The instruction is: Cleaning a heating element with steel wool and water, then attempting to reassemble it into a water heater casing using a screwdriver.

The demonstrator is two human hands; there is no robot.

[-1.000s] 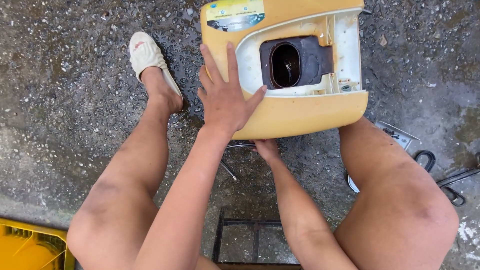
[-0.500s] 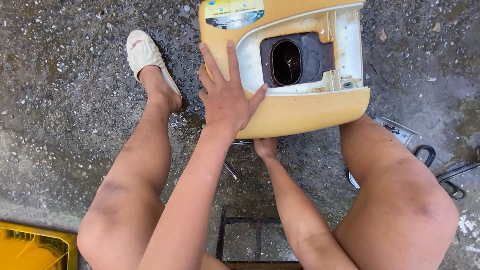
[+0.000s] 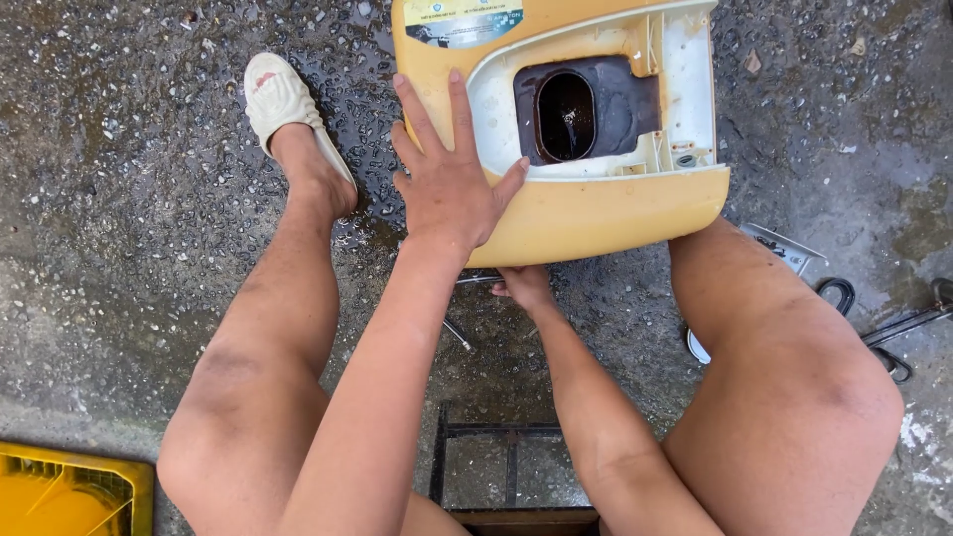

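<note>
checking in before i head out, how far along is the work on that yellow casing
Done: the yellow casing lies face-down on the wet ground, its white inner shell and dark oval opening exposed. In hand: the left hand presses flat on its top while the right hand reaches under its near edge. Left: metal tools lie untouched to the right.

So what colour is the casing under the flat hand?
Yellow casing with a white inner panel, clearest in the head view.

The single head-worn camera looks steeply down from close above the person's knees at wet concrete ground [image 3: 119, 228]; a yellow casing [image 3: 596, 213] fills the top edge.
</note>
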